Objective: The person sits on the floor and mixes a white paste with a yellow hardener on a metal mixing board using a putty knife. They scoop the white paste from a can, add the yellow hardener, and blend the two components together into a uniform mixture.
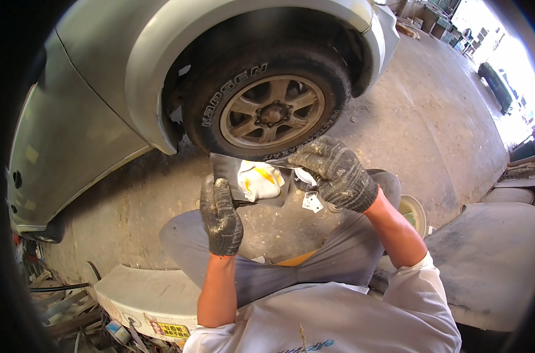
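My left hand [221,216], in a dark grey knitted glove, grips the left edge of a dark flat board [227,169]. A lump of white paste [259,182] with orange-yellow streaks lies on that board. At the board's far right corner is my right hand [337,172], gloved the same way, its fingers bent and closed around something thin that they mostly hide. Just below the right fingers stands a round tin [304,179] with a pale rim. White cards or paper scraps [312,202] lie beside it.
A silver-grey car's wheel [273,115] and fender [143,65] are right ahead. A round bucket [413,213] stands beyond my right knee. Dusty grey panels [485,259] lie to the right, a pale bumper-like panel [141,294] at the lower left, and scrap [67,312] beyond it.
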`<state>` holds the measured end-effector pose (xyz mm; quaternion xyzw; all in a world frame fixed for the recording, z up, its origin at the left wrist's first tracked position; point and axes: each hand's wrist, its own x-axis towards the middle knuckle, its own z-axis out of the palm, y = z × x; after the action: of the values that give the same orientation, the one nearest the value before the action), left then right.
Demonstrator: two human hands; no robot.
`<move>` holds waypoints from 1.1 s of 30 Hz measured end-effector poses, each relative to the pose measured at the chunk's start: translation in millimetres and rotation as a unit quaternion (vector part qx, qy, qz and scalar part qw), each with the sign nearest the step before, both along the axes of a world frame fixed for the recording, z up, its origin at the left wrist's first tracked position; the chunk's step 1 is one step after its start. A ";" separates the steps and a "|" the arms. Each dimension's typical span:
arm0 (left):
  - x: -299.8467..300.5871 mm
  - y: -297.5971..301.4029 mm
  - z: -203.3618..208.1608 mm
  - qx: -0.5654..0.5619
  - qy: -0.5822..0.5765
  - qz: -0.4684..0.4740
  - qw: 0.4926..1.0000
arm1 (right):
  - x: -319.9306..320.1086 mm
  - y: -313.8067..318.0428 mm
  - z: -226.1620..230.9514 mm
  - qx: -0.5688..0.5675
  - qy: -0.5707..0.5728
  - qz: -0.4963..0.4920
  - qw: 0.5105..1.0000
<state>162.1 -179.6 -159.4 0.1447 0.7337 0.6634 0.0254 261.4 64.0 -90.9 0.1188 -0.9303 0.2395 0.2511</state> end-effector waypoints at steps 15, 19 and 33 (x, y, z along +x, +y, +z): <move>14.4 -1.6 -8.8 -0.259 0.463 0.031 0.847 | 4.2 -57.6 -57.9 -0.464 -0.223 -0.155 0.843; 10.9 -3.7 0.6 -0.320 0.557 -0.030 0.766 | -4.8 -56.2 -60.6 -0.340 -0.229 -0.175 0.895; 11.3 -32.9 10.0 -0.100 -0.039 -0.067 0.992 | -23.6 -30.1 -11.0 -0.465 -0.007 -0.082 0.881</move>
<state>173.4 -212.5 -149.4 0.1641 0.7832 0.5889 0.1132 237.8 34.0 -101.9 -0.0897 -0.7199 0.6243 0.2898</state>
